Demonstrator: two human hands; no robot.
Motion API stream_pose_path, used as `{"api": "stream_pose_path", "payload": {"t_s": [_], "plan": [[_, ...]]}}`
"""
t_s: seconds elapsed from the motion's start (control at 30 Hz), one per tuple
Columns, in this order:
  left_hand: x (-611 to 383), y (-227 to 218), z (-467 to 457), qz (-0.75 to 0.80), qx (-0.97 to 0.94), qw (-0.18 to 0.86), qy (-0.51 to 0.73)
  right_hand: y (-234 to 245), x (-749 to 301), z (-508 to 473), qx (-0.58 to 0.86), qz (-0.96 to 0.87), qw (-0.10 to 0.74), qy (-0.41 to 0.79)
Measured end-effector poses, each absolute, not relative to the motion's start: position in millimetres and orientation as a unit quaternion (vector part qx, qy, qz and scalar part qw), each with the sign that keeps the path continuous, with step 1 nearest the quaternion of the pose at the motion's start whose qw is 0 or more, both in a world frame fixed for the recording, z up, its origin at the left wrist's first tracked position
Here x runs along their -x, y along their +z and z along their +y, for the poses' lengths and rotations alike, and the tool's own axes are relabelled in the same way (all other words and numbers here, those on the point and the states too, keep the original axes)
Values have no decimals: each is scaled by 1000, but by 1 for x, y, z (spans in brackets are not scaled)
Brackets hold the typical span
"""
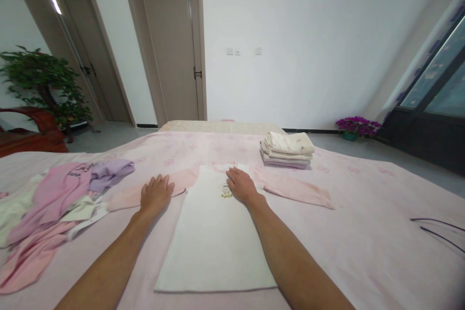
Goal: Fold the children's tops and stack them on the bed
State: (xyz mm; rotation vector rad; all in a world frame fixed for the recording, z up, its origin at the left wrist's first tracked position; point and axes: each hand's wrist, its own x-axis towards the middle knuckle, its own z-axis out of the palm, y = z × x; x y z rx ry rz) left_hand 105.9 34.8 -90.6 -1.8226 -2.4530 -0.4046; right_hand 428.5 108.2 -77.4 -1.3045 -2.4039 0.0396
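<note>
A white long-sleeved shirt (214,242) with pink sleeves and a small gold print lies spread flat, its collar away from me. My left hand (157,194) rests flat on the pink sleeve at the left, fingers spread. On the upper chest, just below the collar and beside the print, lies my right hand (240,184), fingers stretched out and palm down. The right sleeve (300,191) extends out sideways on the sheet. Neither hand grips the cloth visibly.
Under everything is a pink flowered sheet (348,242). A folded stack of clothes (288,150) stands at the back right. Loose clothes (61,193) are heaped at the left, touching the left sleeve's end. Two thin dark strips (439,230) show at the right edge.
</note>
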Motion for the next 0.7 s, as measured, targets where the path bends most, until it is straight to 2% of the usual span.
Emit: {"api": "stream_pose_path", "payload": {"t_s": [0.2,0.53,0.7], "plan": [[-81,-98,34,-817,573,10,-60,-79,-428,110,471,-858,206,15],[-29,-102,12,-850,517,76,-69,-79,-426,105,497,-844,199,-43],[-19,-89,-2,-842,530,70,-78,-71,-420,97,531,-824,174,-92]]}}
